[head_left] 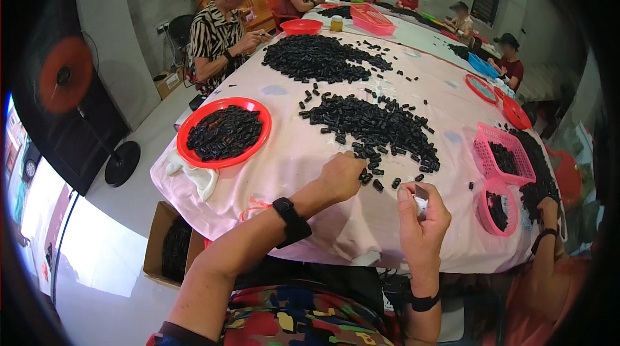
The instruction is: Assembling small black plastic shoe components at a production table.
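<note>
My left hand (pixel 342 175) is at the near edge of a pile of small black cylindrical pieces (pixel 374 125). Its fingers are curled in, and what they may pinch is hidden. Closed around a small blade (pixel 421 193) with a white-wrapped handle, my right hand (pixel 423 226) is raised over the table's near edge, thumb up. Several loose black pieces (pixel 396 183) lie between the two hands. A red round tray (pixel 266 133) full of longer, glossy dark pieces stands to the left of my left arm.
A larger black heap (pixel 310 59) lies farther back on the pink-covered table (pixel 290 175). To the right are a pink basket (pixel 481 152) and a pink bowl (pixel 513 207), near a co-worker's arm (pixel 549 230). An open cardboard box (pixel 155 249) and a red fan (pixel 64 75) stand left.
</note>
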`<action>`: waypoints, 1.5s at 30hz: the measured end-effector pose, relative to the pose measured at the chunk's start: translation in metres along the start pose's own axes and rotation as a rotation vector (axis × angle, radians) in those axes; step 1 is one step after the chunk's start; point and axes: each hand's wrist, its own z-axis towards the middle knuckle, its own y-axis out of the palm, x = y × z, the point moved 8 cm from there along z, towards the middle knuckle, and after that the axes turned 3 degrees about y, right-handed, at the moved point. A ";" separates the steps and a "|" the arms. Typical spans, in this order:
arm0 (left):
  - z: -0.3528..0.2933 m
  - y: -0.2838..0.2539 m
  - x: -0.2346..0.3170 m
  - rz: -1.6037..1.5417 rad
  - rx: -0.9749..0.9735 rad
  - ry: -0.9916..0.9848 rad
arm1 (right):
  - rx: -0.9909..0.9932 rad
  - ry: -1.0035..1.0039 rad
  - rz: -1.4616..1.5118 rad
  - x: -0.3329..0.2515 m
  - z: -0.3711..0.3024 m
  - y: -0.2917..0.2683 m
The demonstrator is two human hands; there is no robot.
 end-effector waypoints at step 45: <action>-0.084 -0.068 0.089 0.145 0.338 0.348 | -0.163 -0.090 0.146 -0.017 -0.022 0.020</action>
